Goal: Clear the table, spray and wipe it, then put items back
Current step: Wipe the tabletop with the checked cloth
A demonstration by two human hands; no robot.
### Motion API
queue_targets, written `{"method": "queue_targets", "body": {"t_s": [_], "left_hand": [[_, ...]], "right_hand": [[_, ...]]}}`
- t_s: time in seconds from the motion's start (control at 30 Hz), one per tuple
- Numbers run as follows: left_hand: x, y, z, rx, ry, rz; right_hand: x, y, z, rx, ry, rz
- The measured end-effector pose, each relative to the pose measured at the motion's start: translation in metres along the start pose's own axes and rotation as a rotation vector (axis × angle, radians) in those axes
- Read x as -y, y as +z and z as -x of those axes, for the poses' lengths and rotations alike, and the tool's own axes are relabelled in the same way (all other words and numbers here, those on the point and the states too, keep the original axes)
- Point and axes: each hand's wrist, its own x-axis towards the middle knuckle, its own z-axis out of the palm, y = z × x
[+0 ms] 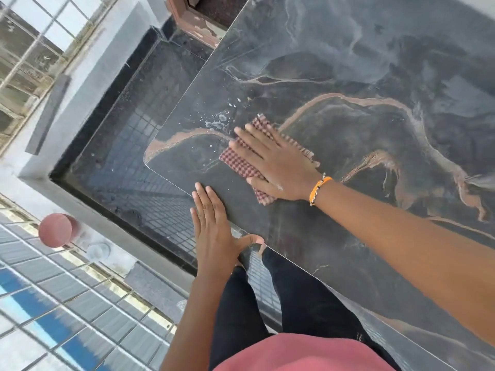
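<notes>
While your right hand (278, 167) lies flat on the checked cloth (242, 163), its fingers (254, 140) are spread and pressing down rather than pinching; the cloth sits near the counter's (361, 76) rounded corner, just beside a patch of spray droplets (218, 121). Your left hand (214, 226) rests on the near edge of the counter, fingers together and extended, thumb splayed out along the rim, gripping nothing.

From how things lie, the counter appears cleared and sprayed, and you are in the wiping step. The cloth looks thin, soft and limp, so it should bunch or fold if you push only from 1 edge; keep the whole palm over its middle so it travels flat. The polished, marbled top looks slick, more so where it is wet, so expect the cloth to glide easily and possibly slip out from under light pressure near the corner. The droplets sit just beyond your fingertips, toward the far edge, and seem the next patch to cover. Brace with the left hand as you lean.
</notes>
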Motion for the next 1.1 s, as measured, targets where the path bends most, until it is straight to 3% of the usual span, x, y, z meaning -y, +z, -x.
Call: {"method": "queue_targets", "body": {"t_s": [0.1, 0.23, 0.43, 0.67, 0.83, 0.93, 1.1], "left_hand": [[0.002, -0.002, 0.004, 0.013, -0.016, -0.029], [0.018, -0.01, 0.006, 0.023, -0.003, -0.065], [0.045, -0.028, -0.01, -0.038, -0.05, -0.003], [0.037, -0.037, -0.039, 0.0, 0.119, -0.127], [0.032, -0.031, -0.053, 0.03, 0.2, -0.264], [0.029, -0.028, -0.061, -0.037, 0.31, -0.343], [0.035, -0.021, -0.071, -0.052, 0.395, -0.356]], "right_hand": [[0.043, 0.014, 0.042, -0.01, 0.046, -0.03], [0.106, 0.023, 0.065, -0.027, 0.287, -0.091], [0.122, 0.012, -0.009, -0.077, 0.467, -0.206], [0.029, -0.008, -0.072, -0.178, 0.726, -0.232], [-0.058, -0.012, -0.056, -0.313, 1.014, -0.297], [-0.105, -0.01, -0.035, -0.348, 1.174, -0.291], [-0.173, -0.018, -0.032, -0.313, 1.23, -0.234]]}}
